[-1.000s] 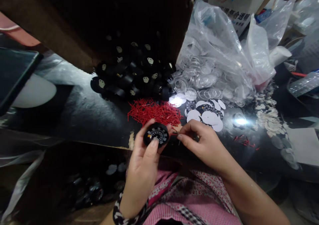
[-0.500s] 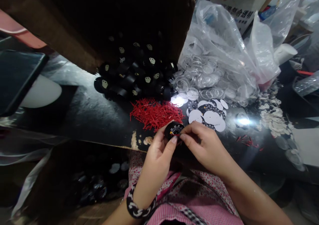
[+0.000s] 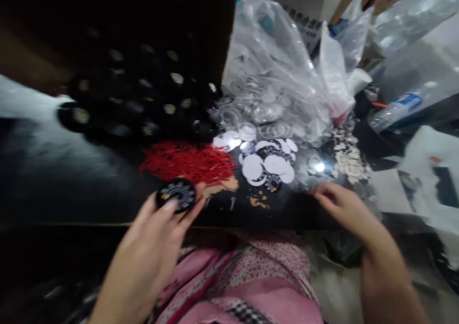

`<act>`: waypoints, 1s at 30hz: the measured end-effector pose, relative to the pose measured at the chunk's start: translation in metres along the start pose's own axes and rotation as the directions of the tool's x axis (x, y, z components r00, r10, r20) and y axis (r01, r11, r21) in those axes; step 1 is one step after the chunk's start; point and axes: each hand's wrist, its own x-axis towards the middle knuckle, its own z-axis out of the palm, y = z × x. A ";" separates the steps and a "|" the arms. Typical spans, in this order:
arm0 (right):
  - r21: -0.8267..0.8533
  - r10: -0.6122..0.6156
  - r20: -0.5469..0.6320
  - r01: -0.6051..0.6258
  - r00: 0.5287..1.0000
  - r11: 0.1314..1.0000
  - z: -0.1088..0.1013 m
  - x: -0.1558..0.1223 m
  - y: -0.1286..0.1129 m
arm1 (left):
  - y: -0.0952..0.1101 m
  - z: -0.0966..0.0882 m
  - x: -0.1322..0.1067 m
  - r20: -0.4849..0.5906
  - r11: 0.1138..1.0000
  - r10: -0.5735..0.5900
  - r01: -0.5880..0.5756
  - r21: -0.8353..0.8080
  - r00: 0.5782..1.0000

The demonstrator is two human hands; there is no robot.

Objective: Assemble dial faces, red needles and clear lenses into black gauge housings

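Observation:
My left hand grips a small round black gauge with a printed dial face, holding it by its rim just in front of a heap of thin red pointer needles. My right hand reaches out to the right over the dark table, fingers stretched toward several small red needles near a bright clear lens. The picture is blurred by motion, and nothing shows in the right hand.
A pile of black gauge housings lies under a dark box at the back left. A clear plastic bag of round lenses stands behind white and black dial discs. White scraps and a plastic bottle lie to the right.
The hands have parted: the left one with the gauge moved left, the right one swung out to the right. The camera turned right and the view blurred.

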 end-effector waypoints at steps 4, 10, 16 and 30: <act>-0.076 -0.024 -0.022 0.022 0.999 0.997 0.005 0.012 -0.017 | -0.007 0.013 0.015 0.220 0.986 0.095 -0.061 -0.158 0.971; 0.043 -0.394 0.063 0.392 0.917 0.919 0.050 0.037 -0.133 | -0.004 0.013 0.016 0.188 0.981 0.180 -0.163 -0.103 0.966; -0.224 -0.432 0.021 0.425 0.902 0.877 0.072 0.064 -0.167 | -0.009 -0.009 -0.002 0.140 0.996 0.085 -0.082 -0.027 0.987; 0.317 -0.393 -0.067 0.393 0.917 0.863 0.057 0.044 -0.152 | -0.020 0.013 -0.002 0.219 0.967 -0.043 0.096 -0.238 0.975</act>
